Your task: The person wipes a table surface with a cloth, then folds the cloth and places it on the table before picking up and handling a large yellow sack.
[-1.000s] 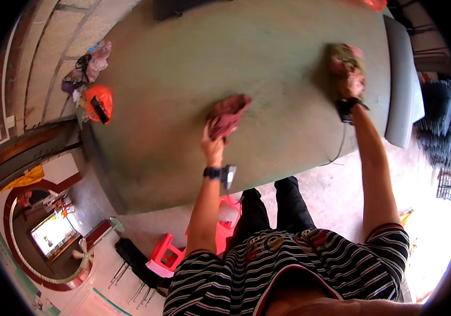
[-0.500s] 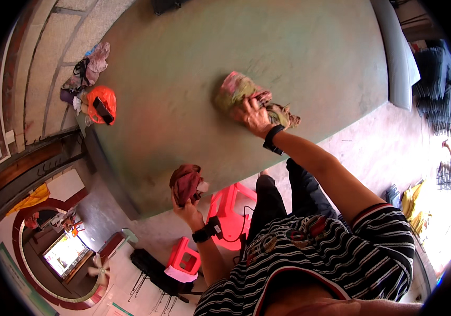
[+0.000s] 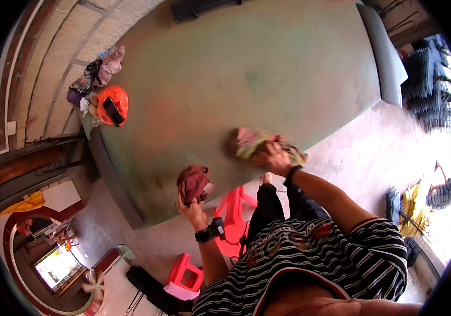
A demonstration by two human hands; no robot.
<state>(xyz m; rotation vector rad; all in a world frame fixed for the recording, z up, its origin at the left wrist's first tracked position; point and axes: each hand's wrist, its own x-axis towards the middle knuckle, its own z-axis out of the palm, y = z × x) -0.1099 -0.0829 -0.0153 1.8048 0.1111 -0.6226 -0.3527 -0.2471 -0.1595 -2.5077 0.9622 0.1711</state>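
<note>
Both rags are sitting closer to the near edge of the table (image 3: 267, 68) than half a second ago: the right hand (image 3: 274, 158) has dragged its pale rag (image 3: 251, 143) back toward that edge, and the left hand (image 3: 191, 206) has come up so its dark red rag (image 3: 192, 181) is now lying on the table's near rim instead of hanging below it. Right fingers are pressing down on the pale, green-and-pink rag, curled over its near side and gripping it against the tabletop. Left fingers are clenching the red rag from beneath, bunching it at the table's edge. A black watch is showing on each wrist. At the table's far left corner an orange bag (image 3: 112, 104) is lying with a dark flat object on top, and beside it, against the wall, a heap of cloth (image 3: 96, 76) is resting. Below the table's near edge, red stools (image 3: 236, 208) are standing on the concrete floor, one between the person's legs and the left forearm.
</note>
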